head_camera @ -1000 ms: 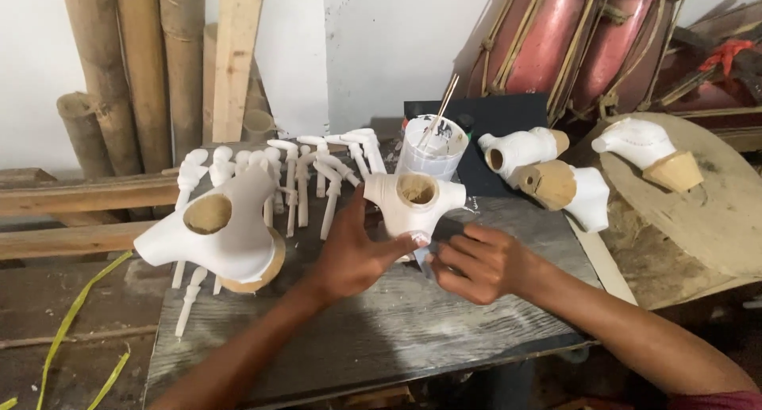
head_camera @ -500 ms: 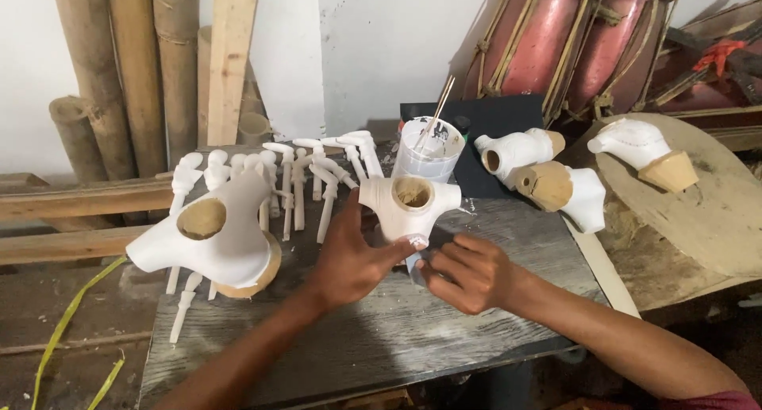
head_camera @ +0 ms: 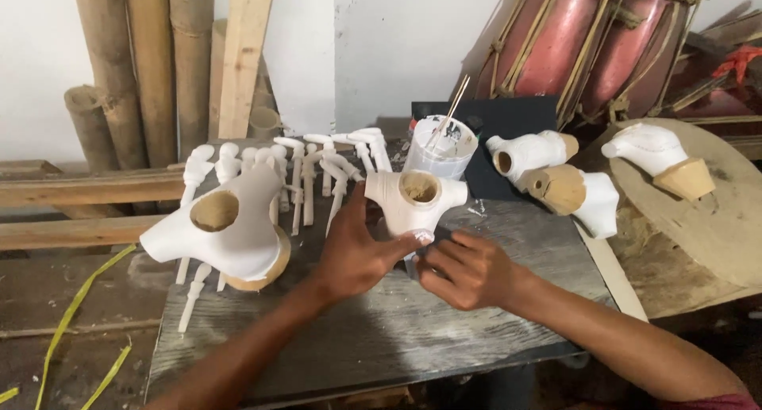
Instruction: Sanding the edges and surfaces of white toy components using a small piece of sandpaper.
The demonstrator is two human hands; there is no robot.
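While the weathered wooden bench [head_camera: 381,338] carries everything, a large white torso form [head_camera: 230,223] sits well left of the hands. Mid-bench stands the smaller white torso [head_camera: 414,200], held from below: left hand [head_camera: 357,255] grips its lower edge, right hand [head_camera: 468,271] curls, narrow, at its base.

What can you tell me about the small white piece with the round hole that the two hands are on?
The small white torso piece looks like painted wood, a doll-like body with two stubby shoulder ends and a round hole on top showing a bare tan inside. It stands upright on the grey plank table, just in front of a clear plastic cup. The left hand grips its left side and lower edge with thumb and fingers, while the right hand meets it at the bottom, hiding its base.
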